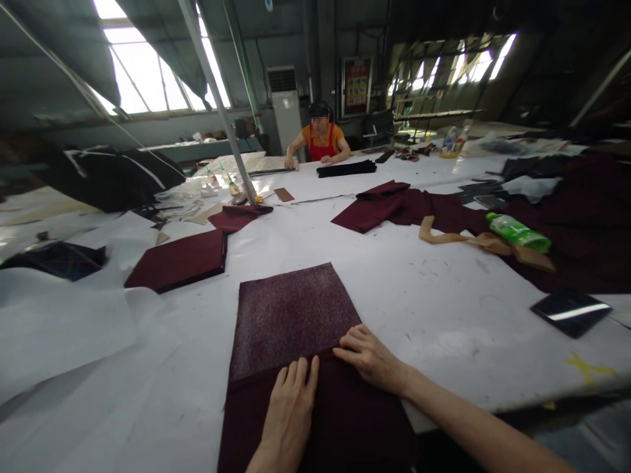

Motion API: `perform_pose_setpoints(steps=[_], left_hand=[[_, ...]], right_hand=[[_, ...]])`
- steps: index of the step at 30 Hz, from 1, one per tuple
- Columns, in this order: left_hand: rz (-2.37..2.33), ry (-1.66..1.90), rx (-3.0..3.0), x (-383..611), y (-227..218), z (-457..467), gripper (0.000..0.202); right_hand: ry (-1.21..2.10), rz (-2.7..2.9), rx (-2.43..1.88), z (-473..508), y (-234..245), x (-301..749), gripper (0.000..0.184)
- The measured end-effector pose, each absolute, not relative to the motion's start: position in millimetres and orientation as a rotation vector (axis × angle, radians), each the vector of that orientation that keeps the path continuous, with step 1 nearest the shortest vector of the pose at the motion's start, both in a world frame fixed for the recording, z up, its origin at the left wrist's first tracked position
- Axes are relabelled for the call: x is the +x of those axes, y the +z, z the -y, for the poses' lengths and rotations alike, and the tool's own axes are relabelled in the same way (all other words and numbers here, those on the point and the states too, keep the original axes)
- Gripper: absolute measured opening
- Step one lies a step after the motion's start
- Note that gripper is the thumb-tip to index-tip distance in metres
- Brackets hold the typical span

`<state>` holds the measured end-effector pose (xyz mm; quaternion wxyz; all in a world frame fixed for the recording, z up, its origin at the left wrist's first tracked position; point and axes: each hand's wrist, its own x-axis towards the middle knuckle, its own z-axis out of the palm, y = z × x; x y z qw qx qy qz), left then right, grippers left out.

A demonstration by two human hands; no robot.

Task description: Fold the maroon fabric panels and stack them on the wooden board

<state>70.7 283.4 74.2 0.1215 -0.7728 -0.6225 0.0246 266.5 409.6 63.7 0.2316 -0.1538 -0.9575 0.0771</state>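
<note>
A dark maroon piece of fabric [340,414] lies over a speckled purplish panel [296,315] on the white table, its upper edge crossing the panel. My left hand [293,401] rests flat on the maroon fabric, fingers stretched toward that edge. At the edge's right end, my right hand [369,358] has its fingers curled and pinched on the fabric. The bottom part of the fabric runs out of view toward me.
A stack of maroon cut pieces [180,261] sits to the left. Rightward lie more maroon cloth [379,207], a green bottle [520,231] and a dark phone-like slab [572,312]. A metal pole [221,108] rises behind. Across the table works a person [323,139].
</note>
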Motion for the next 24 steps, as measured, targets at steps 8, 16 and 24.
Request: perform_pose_setpoints(steps=[8, 16, 24], left_hand=[[1.815, 0.101, -2.283, 88.8, 77.9, -291.3, 0.066], [1.743, 0.02, -2.289, 96.4, 70.9, -297.3, 0.057], [1.777, 0.171, -2.25, 120.5, 81.6, -310.5, 0.058]], right_hand=[[0.14, 2.672, -0.403, -416.4, 65.5, 285.0, 0.029], [-0.001, 2.713, -0.38, -421.1, 68.0, 300.2, 0.027], [-0.17, 2.766, -0.387, -421.1, 71.7, 312.4, 0.026]])
